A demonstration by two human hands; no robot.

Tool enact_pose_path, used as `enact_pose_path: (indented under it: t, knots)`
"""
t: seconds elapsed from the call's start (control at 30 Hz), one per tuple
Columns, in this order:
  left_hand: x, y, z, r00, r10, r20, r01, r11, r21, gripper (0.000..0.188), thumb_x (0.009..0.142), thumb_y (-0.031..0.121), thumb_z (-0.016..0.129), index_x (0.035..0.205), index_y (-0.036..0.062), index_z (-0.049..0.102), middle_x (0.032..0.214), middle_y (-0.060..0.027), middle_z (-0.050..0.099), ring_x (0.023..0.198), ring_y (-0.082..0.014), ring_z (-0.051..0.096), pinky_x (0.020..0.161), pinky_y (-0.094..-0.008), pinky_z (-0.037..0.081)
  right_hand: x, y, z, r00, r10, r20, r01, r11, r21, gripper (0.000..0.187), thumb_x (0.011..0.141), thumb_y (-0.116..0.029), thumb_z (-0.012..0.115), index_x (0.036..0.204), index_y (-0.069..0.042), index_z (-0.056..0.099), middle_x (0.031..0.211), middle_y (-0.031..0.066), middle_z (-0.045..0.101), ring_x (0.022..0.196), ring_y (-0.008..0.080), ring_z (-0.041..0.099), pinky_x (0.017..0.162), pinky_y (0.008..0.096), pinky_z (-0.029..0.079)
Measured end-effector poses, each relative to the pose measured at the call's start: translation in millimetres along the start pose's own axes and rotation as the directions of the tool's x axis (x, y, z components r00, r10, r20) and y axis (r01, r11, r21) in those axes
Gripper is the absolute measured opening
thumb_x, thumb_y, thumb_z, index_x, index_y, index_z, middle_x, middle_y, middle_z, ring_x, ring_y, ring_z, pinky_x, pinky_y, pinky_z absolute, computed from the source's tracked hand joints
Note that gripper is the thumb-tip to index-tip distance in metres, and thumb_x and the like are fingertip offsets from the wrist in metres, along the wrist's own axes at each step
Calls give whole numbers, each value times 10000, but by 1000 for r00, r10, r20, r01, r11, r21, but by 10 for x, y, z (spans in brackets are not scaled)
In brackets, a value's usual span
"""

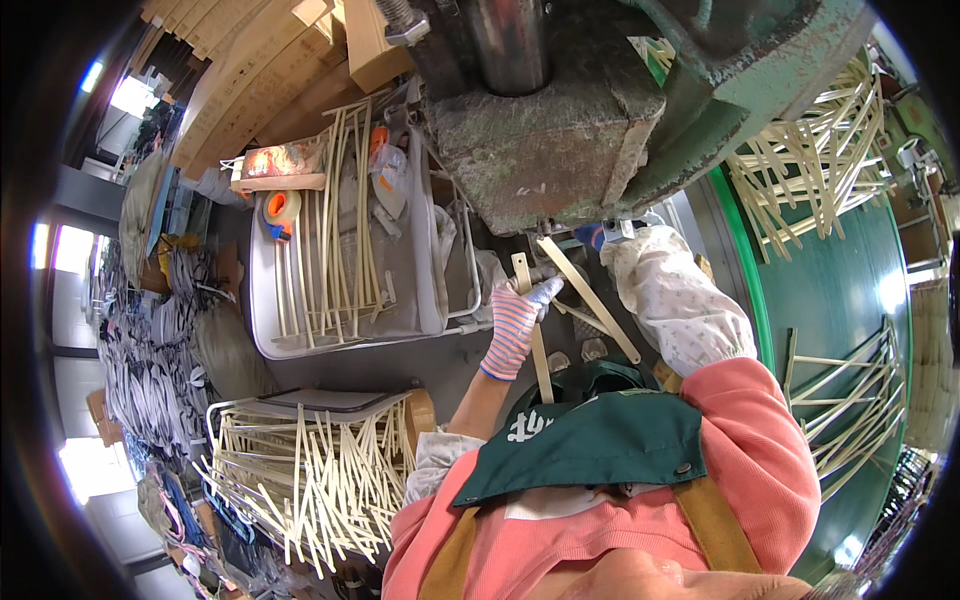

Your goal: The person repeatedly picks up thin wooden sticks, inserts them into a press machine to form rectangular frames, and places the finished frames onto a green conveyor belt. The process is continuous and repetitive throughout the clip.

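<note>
My left hand [514, 322], in a striped glove, is closed around a flat pale strip [541, 365] with a hole near its upper end. A second pale strip [592, 302] slants from under the press head [540, 160] down toward my apron, its top end close to the machine's lower tip. My right hand [592, 236], in a dark blue glove, is beside that tip at the machine. Most of it is hidden by the machine and the pale sleeve cover [675, 295], so its grip does not show.
On the left, a white-rimmed tray [262, 315] carries long strips, a tape roll [281, 208] and a plastic bag [390, 185]. Below it, many strips [310, 470] lie heaped. The green table [850, 270] on the right bears two more strip piles. Cardboard boxes [255, 85] stand behind.
</note>
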State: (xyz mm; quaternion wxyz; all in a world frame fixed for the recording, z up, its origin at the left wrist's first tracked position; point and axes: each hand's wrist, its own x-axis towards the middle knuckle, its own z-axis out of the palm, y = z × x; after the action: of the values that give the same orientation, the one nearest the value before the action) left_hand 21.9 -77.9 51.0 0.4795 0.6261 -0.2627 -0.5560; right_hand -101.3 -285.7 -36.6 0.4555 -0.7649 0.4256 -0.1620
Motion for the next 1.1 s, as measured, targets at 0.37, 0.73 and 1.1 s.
enact_pose_path:
  t: [0.37,0.73,1.1]
  knots:
    - [-34,18,58,993,118,-29,-122,976,-179,176,828,131,652,949,4,653,613,12,517,484,-54,399,474,-213,309,-731,-520,-376,884,-465,46,278,603,747,242,923,-136,493,1106,-3,579,914,112,637,798,194,601,711,330,512]
    - [65,-153,85,959,282,-28,-264,853,-450,260,892,124,533,1128,13,522,642,-11,488,512,-78,410,501,-219,333,-721,-567,-260,832,-543,111,263,563,783,266,954,-176,472,1117,13,564,963,128,637,882,205,606,772,325,509]
    - [118,-149,138,937,349,18,-277,773,-570,247,919,114,514,1153,38,540,848,7,566,532,-53,420,487,-196,320,-721,-363,-10,921,-372,117,373,928,17,323,945,-157,438,1235,-22,483,1137,122,576,950,214,590,806,307,484]
